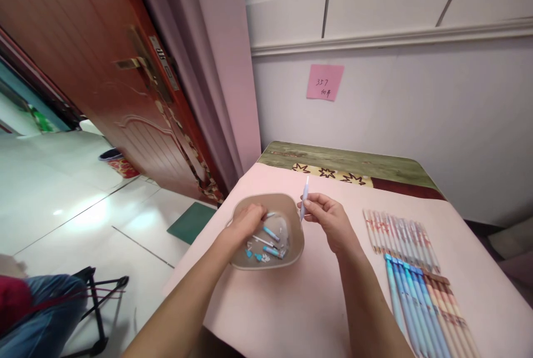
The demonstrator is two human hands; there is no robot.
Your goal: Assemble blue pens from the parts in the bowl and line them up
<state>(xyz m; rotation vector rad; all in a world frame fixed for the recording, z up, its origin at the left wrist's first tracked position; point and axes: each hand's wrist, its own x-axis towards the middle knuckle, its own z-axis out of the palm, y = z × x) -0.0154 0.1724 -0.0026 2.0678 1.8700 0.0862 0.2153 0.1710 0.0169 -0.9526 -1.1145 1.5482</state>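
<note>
A pale lavender pen barrel [304, 202] with a thin white tip stands nearly upright, pinched between the thumb and fingers of my right hand [327, 216]. That hand is just right of a beige plastic basin [295, 247]. Inside the basin is my left hand [250, 219], its fingers bent down and together near a small light-blue piece; what they grip, if anything, I cannot make out. Around it in the basin lie blue pen parts [271, 233], a thin white refill [264, 241], blue caps or toppers [259, 257] and small white bits.
Right of my right arm lie rows of pens: clear ones with red patterns [400, 238], blue ones [416, 302] and brown-topped ones [452, 313]. A pink sheet [283, 302] covers the table. A seated person's leg [54, 308] is at lower left, near a wooden door [137, 91].
</note>
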